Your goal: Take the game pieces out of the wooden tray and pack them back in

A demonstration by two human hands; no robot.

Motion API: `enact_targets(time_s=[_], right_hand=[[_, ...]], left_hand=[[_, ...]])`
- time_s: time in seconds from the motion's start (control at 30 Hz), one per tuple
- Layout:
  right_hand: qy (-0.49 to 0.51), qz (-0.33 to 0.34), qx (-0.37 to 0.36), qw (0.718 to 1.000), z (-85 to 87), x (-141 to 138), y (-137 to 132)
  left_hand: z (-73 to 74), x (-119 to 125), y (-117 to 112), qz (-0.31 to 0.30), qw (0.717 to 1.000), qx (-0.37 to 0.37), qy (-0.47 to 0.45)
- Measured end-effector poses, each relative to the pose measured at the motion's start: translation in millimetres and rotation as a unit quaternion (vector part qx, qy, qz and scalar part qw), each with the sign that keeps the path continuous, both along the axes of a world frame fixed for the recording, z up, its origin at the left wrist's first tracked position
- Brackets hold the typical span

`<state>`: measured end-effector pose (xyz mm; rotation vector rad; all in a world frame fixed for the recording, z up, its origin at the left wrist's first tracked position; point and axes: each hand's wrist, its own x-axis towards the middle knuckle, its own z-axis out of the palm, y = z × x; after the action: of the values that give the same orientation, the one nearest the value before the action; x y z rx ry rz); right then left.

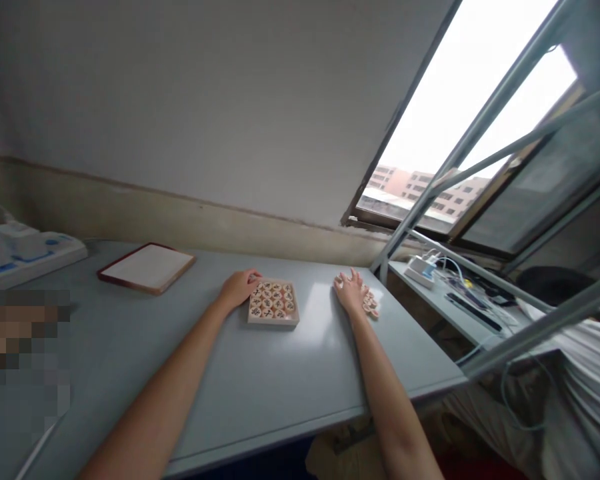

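A shallow wooden box [273,321] of Chinese chess pieces sits flat on the grey table. Round wooden discs with dark characters [267,303] lie in rows inside it. My left hand [239,288] is at the box's left side, its fingers curled round the far left corner. To the right, my right hand [349,291] reaches over the table with its fingers spread. Beside and partly behind it is a loose pile of chess pieces [370,304]. Whether its fingertips touch any piece I cannot make out.
A flat box lid with a dark red edge [149,267] lies at the left on the table [260,383]. Further left is a white power strip [55,250]. A metal bed frame [405,227] borders the right. Beyond it, a second desk [450,307] holds chargers and cables, near a person's pale clothing [585,373].
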<state>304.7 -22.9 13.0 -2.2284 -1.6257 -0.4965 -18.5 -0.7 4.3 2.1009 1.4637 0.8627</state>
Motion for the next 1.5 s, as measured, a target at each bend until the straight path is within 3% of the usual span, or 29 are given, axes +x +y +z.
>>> enact_targets(time_s=[0.13, 0.27, 0.37, 0.53, 0.77, 1.0, 1.17, 1.33, 1.5], right_hand=[[-0.032, 0.050, -0.016, 0.998, -7.2, 2, -5], [-0.022, 0.124, 0.005, 0.992, 6.3, -18, -15], [0.037, 0.170, -0.040, 0.984, 18.4, -34, -21], [0.152, 0.283, -0.115, 0.940, 30.0, -43, -26], [0.203, 0.373, -0.173, 0.889, 31.0, -45, -33], [0.169, 0.417, -0.181, 0.874, 19.3, -46, -23], [0.204, 0.441, -0.193, 0.852, 11.7, -58, -19], [0.256, 0.419, -0.202, 0.847, 24.5, -62, -27], [0.313, 0.482, -0.205, 0.792, 38.5, -73, -37]], left_hand=[[2.0, 1, 0, 0.002, 1.000, -0.007, 0.005], [3.8, 3, -3, 0.011, 1.000, -0.022, 0.010], [2.8, 3, -3, 0.008, 1.000, -0.012, 0.008], [3.1, 4, -5, 0.001, 1.000, 0.021, -0.007], [6.0, 4, -9, 0.000, 1.000, 0.026, -0.005], [5.3, 5, -9, 0.007, 1.000, 0.030, 0.006], [3.9, 6, -8, 0.005, 0.999, 0.035, 0.013], [5.8, 6, -9, 0.013, 0.999, 0.029, 0.032], [4.9, 7, -8, 0.016, 0.998, 0.039, 0.048]])
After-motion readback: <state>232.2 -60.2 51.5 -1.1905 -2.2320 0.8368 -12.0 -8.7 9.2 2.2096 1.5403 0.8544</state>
